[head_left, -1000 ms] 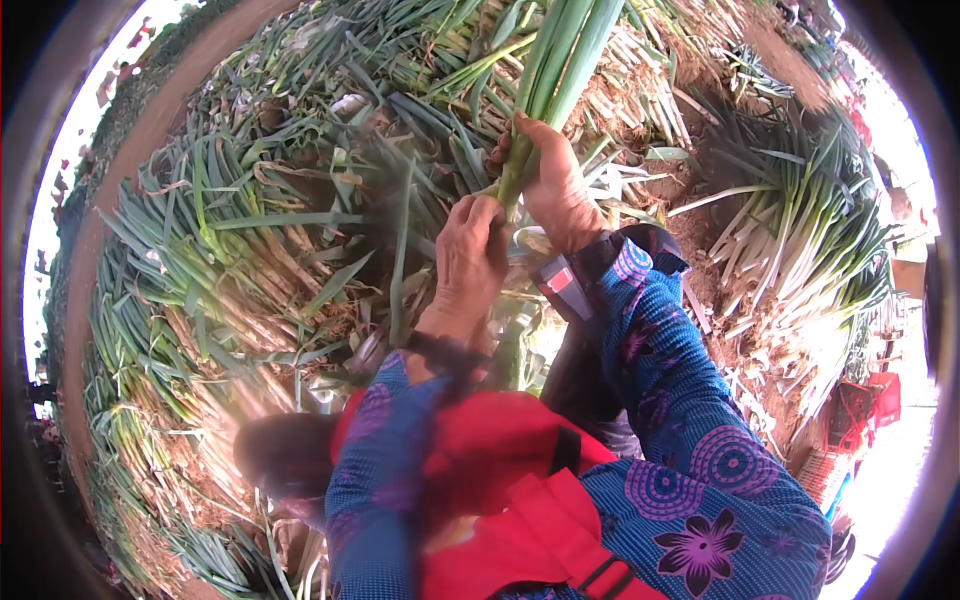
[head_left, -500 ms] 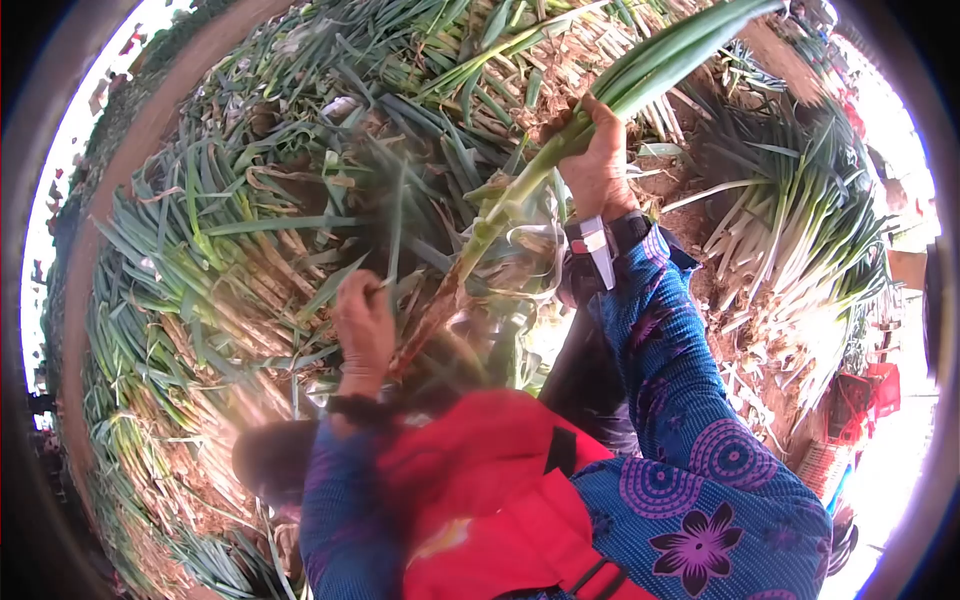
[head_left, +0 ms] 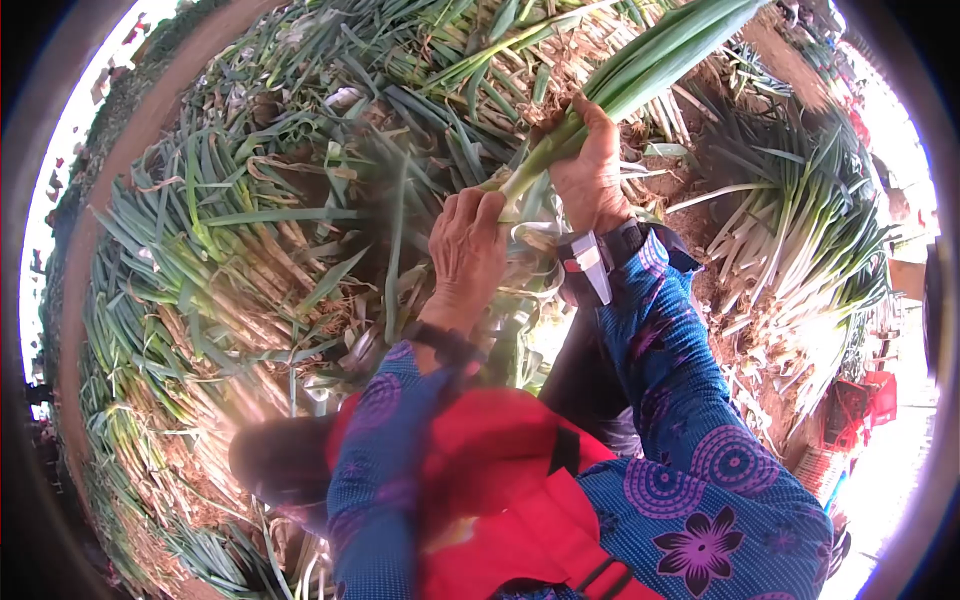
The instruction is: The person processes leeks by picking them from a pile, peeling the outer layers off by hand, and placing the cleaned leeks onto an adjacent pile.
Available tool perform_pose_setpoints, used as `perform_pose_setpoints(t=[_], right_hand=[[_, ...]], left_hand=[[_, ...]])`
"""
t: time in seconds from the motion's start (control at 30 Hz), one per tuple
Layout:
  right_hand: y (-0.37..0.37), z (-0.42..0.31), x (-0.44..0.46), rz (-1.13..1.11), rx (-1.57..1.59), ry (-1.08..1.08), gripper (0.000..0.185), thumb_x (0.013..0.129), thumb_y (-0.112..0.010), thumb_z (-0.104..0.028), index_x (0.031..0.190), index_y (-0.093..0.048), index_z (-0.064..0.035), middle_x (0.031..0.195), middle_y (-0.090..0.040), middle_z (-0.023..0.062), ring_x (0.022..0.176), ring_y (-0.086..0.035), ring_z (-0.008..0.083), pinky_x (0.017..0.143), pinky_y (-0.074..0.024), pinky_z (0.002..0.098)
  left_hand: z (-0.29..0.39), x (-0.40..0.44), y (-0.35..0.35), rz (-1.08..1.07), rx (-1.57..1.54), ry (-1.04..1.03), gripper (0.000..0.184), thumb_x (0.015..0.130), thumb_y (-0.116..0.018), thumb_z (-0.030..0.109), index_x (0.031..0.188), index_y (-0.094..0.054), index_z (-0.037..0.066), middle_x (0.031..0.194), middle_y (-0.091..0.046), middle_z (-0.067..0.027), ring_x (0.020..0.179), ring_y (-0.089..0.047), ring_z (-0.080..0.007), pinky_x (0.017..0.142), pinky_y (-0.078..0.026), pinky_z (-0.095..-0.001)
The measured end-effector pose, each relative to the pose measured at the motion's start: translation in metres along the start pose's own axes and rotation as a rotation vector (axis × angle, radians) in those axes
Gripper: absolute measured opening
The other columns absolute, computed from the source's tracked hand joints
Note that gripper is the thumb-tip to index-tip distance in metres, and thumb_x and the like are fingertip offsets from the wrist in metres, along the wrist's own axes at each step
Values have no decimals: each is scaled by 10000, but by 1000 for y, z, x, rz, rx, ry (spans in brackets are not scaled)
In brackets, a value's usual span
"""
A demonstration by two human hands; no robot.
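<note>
A large green onion [head_left: 655, 62] with broad dark-green leaves slants from upper right down toward the centre. Near the base of its leaves, my right hand [head_left: 592, 165] is closed around it. My left hand [head_left: 468, 248] is closed at the pale stalk just below, fingers wrapped over it. What lies under the left hand, including the stalk's root end, is hidden. Loose peeled leaves [head_left: 525, 300] lie beneath the hands.
Piles of untrimmed green onions [head_left: 230, 270] spread across the left and top. A bundle of white-stalked onions [head_left: 790, 210] lies on the soil at right. A red basket [head_left: 850, 410] stands at the lower right.
My left hand has moved up and right from the lower left and closed on the stalk again. My right hand has kept its hold, with the onion tilted much as half a second ago.
</note>
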State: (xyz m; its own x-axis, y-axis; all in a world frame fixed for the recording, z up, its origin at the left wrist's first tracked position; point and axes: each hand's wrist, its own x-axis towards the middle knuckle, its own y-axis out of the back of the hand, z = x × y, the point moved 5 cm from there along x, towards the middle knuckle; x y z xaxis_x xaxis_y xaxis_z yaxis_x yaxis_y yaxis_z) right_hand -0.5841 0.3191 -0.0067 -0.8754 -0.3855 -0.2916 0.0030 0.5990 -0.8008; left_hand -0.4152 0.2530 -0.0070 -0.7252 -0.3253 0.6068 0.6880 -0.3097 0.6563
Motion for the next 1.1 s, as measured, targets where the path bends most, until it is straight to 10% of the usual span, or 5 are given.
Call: perform_pose_setpoints(t=[0.53,0.87,0.97,1.1], right_hand=[[29,-4,12,146,-50,145,148,859,-613,-220,864,-543,-91,654,-534,61,580,-516,209,597,-483,377],[38,-7,19,57,8,36,197,910,-547,-252,835,-482,-82,700,-505,61,643,-524,207,646,-499,385],[44,-18,25,-18,-109,141,187,893,-584,-226,869,-468,-82,742,-505,65,646,-521,216,654,-489,397],[41,-22,20,-148,-193,236,159,920,-544,-149,1020,-459,-58,856,-532,77,736,-540,195,720,-481,354]], left_hand=[[-1,-28,8,-175,-12,-202,128,769,-620,2,883,-579,43,876,-603,-117,801,-597,-309,684,-497,-379],[-58,-72,70,263,-471,536,130,836,-653,30,951,-593,20,871,-604,-88,738,-572,-217,686,-476,-317],[-116,-104,93,273,-491,749,274,808,-693,53,1061,-592,22,972,-613,-103,849,-582,-205,764,-486,-316],[-93,-88,95,-4,-78,343,640,713,-766,60,1292,-493,56,1216,-515,-154,1105,-512,-305,939,-447,-381]])
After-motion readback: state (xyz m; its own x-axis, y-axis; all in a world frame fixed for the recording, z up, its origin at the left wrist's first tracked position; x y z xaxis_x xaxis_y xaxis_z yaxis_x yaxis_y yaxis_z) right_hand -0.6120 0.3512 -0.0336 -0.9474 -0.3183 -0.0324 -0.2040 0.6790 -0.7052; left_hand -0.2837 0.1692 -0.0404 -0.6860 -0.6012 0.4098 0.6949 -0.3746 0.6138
